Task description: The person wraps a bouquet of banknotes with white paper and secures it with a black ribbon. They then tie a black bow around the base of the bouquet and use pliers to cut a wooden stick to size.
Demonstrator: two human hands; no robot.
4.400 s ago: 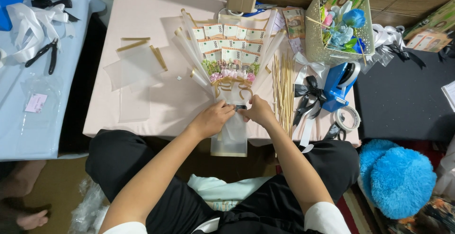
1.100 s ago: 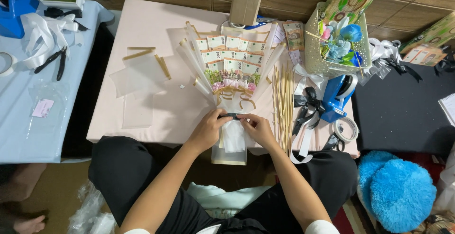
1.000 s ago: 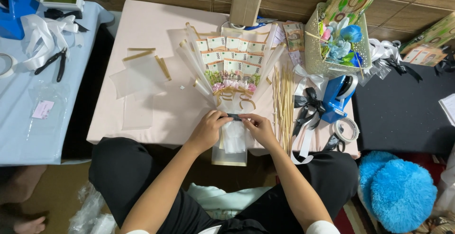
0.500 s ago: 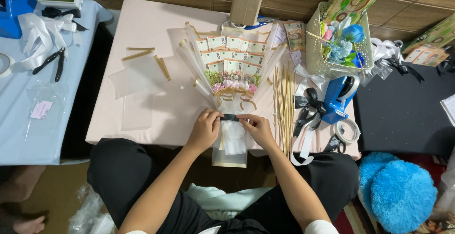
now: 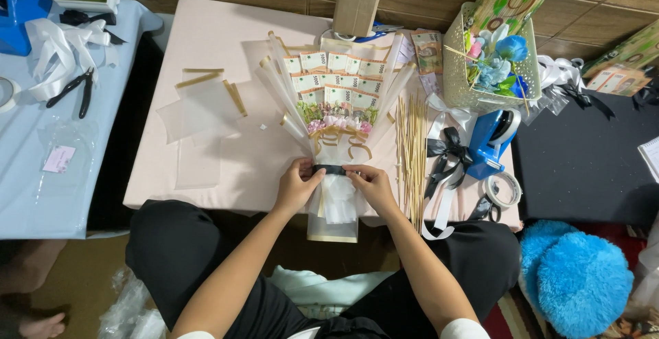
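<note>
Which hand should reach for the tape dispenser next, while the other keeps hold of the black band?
Probably the right hand: the blue tape dispenser sits on its side of the table, past the skewers. The left hand could keep pinching the black band.

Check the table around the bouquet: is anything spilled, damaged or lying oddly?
Nothing looks spilled or damaged. The left hand and right hand press a black band around the neck of the banknote bouquet. Its wrapped stem overhangs the table's near edge. The wooden skewers beside it lie loosely fanned.

head view, straight down, near table (image 5: pixel 226 43)
</note>
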